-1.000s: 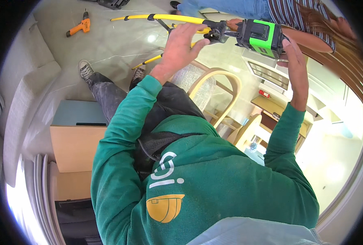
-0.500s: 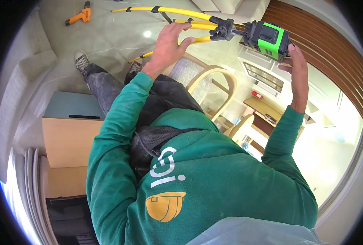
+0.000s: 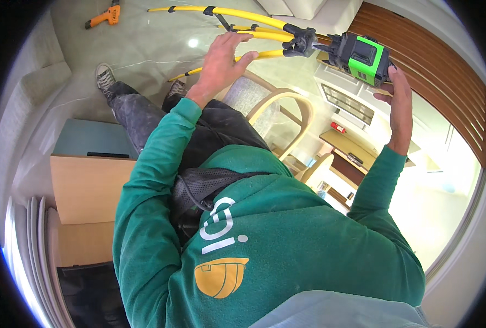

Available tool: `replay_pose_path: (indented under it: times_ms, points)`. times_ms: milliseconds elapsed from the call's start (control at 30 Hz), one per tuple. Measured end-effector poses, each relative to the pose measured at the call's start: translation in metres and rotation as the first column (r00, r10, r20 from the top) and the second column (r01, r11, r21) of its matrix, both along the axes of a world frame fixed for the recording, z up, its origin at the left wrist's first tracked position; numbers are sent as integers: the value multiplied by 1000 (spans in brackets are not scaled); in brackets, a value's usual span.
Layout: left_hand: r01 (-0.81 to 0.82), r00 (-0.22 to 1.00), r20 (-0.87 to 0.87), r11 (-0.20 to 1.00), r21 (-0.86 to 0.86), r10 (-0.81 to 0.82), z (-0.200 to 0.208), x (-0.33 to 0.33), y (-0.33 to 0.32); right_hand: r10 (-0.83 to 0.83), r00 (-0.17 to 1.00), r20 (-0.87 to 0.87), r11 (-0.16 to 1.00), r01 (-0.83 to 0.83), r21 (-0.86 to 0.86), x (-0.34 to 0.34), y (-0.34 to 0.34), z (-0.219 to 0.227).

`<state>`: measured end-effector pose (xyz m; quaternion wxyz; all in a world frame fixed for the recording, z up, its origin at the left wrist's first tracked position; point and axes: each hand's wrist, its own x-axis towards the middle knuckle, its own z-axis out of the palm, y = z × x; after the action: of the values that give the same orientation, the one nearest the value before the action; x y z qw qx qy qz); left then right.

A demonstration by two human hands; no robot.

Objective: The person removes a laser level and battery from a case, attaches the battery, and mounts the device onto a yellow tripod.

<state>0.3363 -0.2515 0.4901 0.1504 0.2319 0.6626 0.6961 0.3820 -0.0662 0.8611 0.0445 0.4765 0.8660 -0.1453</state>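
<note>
A green and black laser level [image 3: 366,61] sits on the black head [image 3: 300,41] of a yellow tripod [image 3: 248,15]. My right hand [image 3: 399,104] grips the laser level's outer end, its thumb and fingertips against the black casing. The palm side is partly hidden. My left hand [image 3: 219,66] is raised beside the tripod legs, thumb spread from the fingers and nothing in it. Its fingertips overlap a yellow leg in the picture; whether they touch it I cannot tell.
A wooden armchair [image 3: 306,117] stands beyond my lap. An orange and black cordless drill [image 3: 105,16] lies on the shiny floor. A wooden cabinet [image 3: 89,188] is at left, near a grey sofa [image 3: 35,87]. Brown slats [image 3: 418,52] run along the upper right.
The whole view has shifted slightly. The laser level sits a little lower and farther right in the picture, with my right hand still on it. My left hand keeps nearly the same pose.
</note>
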Motion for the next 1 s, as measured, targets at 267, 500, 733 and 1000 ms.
replay_pose_path:
  times_ms: [267, 500, 733, 1000]
  points:
    - [174, 973, -188, 958, 227, -132, 69, -24, 47, -73, 981, -182, 979, 36, -202, 27, 13, -3]
    - [357, 899, -347, 908, 221, -269, 107, -59, 82, -23, 925, -379, 843, -186, -505, 116, 54, -122]
    - [757, 601, -335, 651, -51, -726, 127, -119, 79, -194, 616, -764, 757, -401, -516, 68, 55, -219]
    - [690, 641, -151, 651, -317, -753, 85, -102, 100, -430, 413, -803, 671, -449, -591, 51, 11, -245]
